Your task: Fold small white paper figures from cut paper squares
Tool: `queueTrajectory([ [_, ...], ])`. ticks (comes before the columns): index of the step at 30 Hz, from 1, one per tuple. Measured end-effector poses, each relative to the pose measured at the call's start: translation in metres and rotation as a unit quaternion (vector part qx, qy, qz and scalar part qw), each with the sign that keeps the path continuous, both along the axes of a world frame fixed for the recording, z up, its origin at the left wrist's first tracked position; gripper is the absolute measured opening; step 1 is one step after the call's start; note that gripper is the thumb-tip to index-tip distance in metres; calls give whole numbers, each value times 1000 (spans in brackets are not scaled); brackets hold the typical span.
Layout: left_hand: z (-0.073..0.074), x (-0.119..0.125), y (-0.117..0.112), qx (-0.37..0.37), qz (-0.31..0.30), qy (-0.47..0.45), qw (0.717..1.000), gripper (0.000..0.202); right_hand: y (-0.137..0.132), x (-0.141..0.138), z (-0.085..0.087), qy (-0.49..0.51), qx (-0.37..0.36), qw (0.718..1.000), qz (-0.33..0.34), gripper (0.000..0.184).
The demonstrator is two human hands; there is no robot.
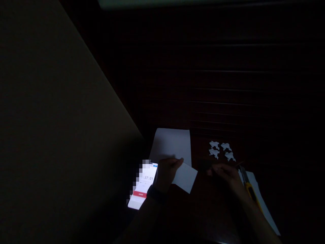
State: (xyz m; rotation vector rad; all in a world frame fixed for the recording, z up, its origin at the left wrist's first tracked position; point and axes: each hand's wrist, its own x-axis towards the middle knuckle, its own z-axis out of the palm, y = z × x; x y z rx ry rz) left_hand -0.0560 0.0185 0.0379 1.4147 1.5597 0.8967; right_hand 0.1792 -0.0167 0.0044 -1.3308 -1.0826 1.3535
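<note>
Left hand (166, 174) pinches the white paper slip (185, 177) — it juts rightward from the grip.

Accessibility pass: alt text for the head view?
In a dim room, the left hand holds a small white paper; the right hand is close by. Nearby: a lit phone, a larger sheet, four folded paper figures, a yellow knife.

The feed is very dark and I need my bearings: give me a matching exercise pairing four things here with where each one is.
Things:
1. phone
2. small paper piece
3. folded paper figures
4. yellow knife

Places:
A. just beyond the right hand
B. pinched in the left hand
C. beside the right wrist
D. left of the left hand, screen lit

Pairs: 1-D; 2-B; 3-A; 4-C
</note>
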Motion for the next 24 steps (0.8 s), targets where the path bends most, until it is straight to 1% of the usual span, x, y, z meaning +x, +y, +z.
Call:
queueTrajectory([
  [1,-3,4,-3,-1,-16,-18,1000,36,0,-6,1,-7,19,1000,7,24],
  [2,-6,9,-6,-4,-35,-37,999,35,0,-13,1,-15,31,999,37,28],
  [3,-10,15,-9,-4,-53,-61,997,34,0,-20,2,-24,39,997,61,29],
  [5,-18,26,-14,6,-76,-78,994,33,-1,-33,1,-47,32,991,121,24],
  [8,-27,37,-18,37,-88,-63,993,31,-2,-40,-3,-57,27,989,136,25],
  [12,-29,42,-20,57,-96,-46,993,29,-3,-34,-6,-25,14,991,132,22],
  [16,-30,40,-17,62,-75,-38,994,28,-5,-31,-4,6,-10,991,137,21],
  [19,-27,32,-10,49,-51,-31,997,28,-5,-27,1,-2,-11,988,153,22],
  [22,-20,20,-2,41,-9,-13,999,30,-4,-16,4,-8,-2,983,183,23],
  [24,-15,12,2,44,34,9,998,31,-3,-9,6,-11,-6,983,181,24],
])
